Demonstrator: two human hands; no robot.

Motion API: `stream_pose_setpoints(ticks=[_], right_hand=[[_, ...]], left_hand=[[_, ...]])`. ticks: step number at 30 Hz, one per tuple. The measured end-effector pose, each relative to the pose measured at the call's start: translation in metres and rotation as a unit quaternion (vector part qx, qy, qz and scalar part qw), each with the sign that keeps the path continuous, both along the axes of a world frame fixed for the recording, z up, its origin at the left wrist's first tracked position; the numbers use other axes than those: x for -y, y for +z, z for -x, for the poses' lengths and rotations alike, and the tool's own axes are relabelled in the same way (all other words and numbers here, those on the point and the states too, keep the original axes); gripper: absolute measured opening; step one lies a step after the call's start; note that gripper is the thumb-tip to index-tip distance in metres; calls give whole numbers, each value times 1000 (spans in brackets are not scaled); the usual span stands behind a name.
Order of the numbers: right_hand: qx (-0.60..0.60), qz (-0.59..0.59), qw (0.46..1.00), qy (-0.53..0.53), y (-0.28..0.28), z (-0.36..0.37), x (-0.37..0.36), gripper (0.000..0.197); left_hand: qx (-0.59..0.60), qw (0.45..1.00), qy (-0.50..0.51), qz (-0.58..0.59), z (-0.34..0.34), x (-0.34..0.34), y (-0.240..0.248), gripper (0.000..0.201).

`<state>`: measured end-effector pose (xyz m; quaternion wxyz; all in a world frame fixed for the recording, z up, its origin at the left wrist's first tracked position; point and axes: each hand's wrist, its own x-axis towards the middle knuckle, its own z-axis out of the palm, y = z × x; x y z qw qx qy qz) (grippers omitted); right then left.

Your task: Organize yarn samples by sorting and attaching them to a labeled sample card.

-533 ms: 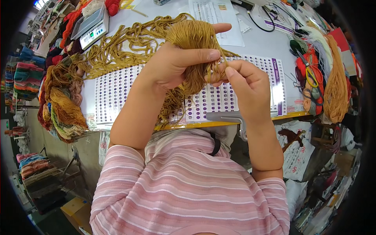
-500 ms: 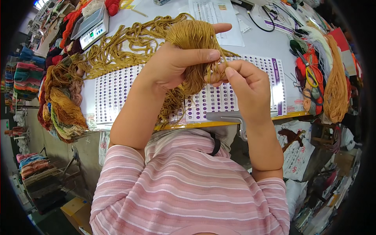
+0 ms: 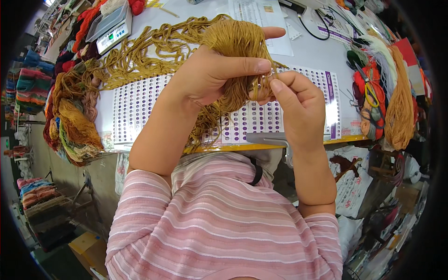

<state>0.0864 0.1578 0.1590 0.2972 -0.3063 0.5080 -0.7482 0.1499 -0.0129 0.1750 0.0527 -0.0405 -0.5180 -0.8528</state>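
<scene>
A thick skein of mustard-gold yarn [image 3: 235,39] drapes over my left hand [image 3: 207,72], whose thumb lies across its front while a finger points out beyond it to the right. Pinched between thumb and forefinger of my right hand [image 3: 298,93] are a few strands at the skein's right side. The loose lower end of the skein hangs down to the table's front edge. More gold yarn [image 3: 140,60] spreads in wavy lengths over the table to the left. Beneath both hands lies a white card with rows of purple holes [image 3: 140,112].
A digital scale [image 3: 114,35] with a clear tray stands at the back left. Mixed yarn hanks [image 3: 74,121] hang off the left edge. On the right lie yellow-handled scissors [image 3: 371,93] and an orange-tan hank [image 3: 399,98]. A metal clamp [image 3: 270,138] sits at the front edge.
Both hands and the skein have shifted slightly to the right. The left hand still supports the skein and the right hand still pinches strands.
</scene>
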Motion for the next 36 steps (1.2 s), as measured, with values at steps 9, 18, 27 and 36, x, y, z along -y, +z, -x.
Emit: stream_pose_setpoints(ticks=[9,18,27,36], right_hand=[[21,13,1000,3,-4,0,0,12],[28,-21,999,0,-1,-1,1,9],[41,-20,999,3,-2,-4,1,8],[26,-48,998,-11,-4,1,-1,8]], left_hand=[[6,999,17,41,0,-1,3,63],[10,998,31,62,0,-1,4,63],[-5,997,25,73,-3,5,2,68],[-18,996,-83,20,1,21,-6,72]])
